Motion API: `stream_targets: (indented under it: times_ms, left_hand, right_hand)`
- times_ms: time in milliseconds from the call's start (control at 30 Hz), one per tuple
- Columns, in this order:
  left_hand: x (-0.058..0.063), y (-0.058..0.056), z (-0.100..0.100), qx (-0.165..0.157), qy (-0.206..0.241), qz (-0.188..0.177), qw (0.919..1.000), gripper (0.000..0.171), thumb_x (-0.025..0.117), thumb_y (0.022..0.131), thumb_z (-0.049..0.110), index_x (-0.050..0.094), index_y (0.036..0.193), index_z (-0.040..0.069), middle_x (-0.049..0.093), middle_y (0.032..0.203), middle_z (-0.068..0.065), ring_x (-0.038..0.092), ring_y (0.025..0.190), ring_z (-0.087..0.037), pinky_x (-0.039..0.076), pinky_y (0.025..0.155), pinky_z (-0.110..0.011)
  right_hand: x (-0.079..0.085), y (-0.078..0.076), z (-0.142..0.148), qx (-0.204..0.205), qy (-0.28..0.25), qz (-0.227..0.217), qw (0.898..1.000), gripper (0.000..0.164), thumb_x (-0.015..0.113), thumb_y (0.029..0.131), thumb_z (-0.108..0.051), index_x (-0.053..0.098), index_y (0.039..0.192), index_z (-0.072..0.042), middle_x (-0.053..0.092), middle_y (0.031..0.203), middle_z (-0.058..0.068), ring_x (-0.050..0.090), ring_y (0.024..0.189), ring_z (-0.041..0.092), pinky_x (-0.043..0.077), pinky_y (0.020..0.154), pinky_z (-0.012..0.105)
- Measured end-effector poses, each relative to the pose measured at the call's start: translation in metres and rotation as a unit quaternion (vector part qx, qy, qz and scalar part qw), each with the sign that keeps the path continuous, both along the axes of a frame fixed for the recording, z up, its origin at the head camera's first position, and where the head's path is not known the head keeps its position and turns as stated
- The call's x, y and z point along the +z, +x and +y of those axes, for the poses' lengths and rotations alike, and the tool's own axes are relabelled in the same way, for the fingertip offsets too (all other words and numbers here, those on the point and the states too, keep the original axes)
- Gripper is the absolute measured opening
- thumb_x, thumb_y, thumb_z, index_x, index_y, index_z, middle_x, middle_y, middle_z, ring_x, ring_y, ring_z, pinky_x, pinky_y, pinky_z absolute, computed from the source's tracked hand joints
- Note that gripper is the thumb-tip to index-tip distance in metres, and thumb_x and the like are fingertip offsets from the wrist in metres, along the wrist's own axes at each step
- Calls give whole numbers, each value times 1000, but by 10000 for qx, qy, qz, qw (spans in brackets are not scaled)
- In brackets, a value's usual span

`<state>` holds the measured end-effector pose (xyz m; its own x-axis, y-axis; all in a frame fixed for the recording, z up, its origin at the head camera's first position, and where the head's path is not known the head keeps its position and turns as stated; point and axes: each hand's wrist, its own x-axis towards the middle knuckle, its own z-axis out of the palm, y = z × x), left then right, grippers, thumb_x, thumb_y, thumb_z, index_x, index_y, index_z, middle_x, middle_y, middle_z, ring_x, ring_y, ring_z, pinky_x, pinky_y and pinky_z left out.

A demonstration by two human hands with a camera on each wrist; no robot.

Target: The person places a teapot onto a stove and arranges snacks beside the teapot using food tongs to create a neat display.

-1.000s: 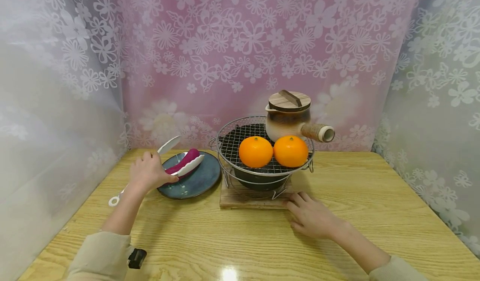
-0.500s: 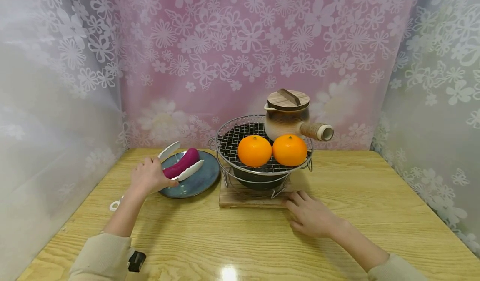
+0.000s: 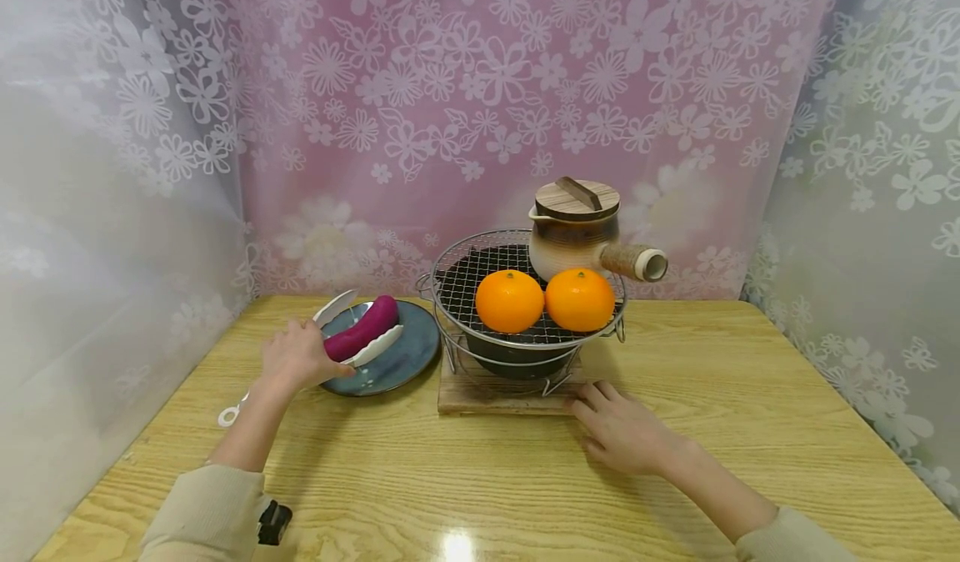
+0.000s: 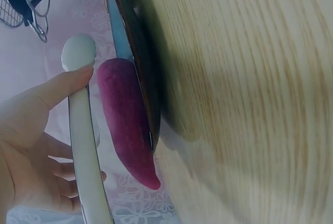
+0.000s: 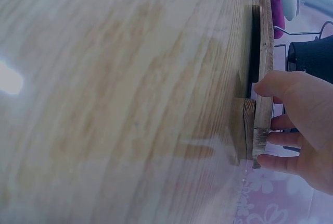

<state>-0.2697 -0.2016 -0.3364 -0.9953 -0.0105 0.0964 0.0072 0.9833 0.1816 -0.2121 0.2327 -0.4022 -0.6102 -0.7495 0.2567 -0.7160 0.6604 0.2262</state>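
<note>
My left hand [image 3: 300, 359] holds white tongs [image 4: 86, 146] with scalloped tips, the thumb on one arm and the fingers on the other. The tips are spread, one on each side of a purple sweet potato [image 3: 367, 328]. It lies on a blue-grey plate [image 3: 420, 349], its tapered end reaching past the rim in the left wrist view. My right hand [image 3: 626, 430] grips the right front corner of a low wooden stand [image 3: 487, 405], with the thumb along its front edge [image 5: 264, 52].
On the stand, a black grill with a wire mesh top [image 3: 483, 266] bears two oranges [image 3: 510, 302] and a clay teapot [image 3: 572, 245] with wooden lid. The teapot's wrapped handle [image 3: 630, 262] juts right. Floral curtains [image 3: 465, 112] hang behind and beside the wooden table [image 3: 390, 479].
The tongs have come down a little over the plate. Their near tip, earlier overlapping the sweet potato, now lies along its near side. My right hand stays at the stand.
</note>
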Motion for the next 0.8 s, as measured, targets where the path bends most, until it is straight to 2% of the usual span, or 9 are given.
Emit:
stream_targets:
  times_ms: [133,367,600,800]
  left_hand:
    - [-2,0,-1,33,45,-36,10000,76,80,58,49,52,97,-10,49,87,-20,52,80,-38,43,62,-44]
    - [-8,-1,-3,46,87,-108,9999,74,79,59,47,52,97,-11,49,89,-23,51,82,-41,42,67,-49]
    - [-12,-1,-4,161,213,-370,9990,84,79,60,45,46,106,-16,46,94,-26,51,87,-45,42,70,-52]
    - [-14,-2,-6,260,263,-461,9983,89,80,61,44,42,110,-20,44,96,-27,49,89,-43,42,73,-51]
  right_hand:
    - [-1,-1,0,29,-18,59,10000,36,68,79,-20,57,111,-5,51,106,11,50,95,30,45,81,42]
    - [-1,-1,0,44,-21,96,9999,37,68,79,-21,57,111,-5,51,104,11,50,94,30,46,79,42]
    - [-2,-2,1,2,-40,24,10000,36,68,79,-21,56,109,-5,50,104,11,50,94,30,45,79,42]
    - [-2,-1,1,-44,-71,-25,10000,36,68,79,-21,56,109,-6,51,105,11,50,94,30,46,79,42]
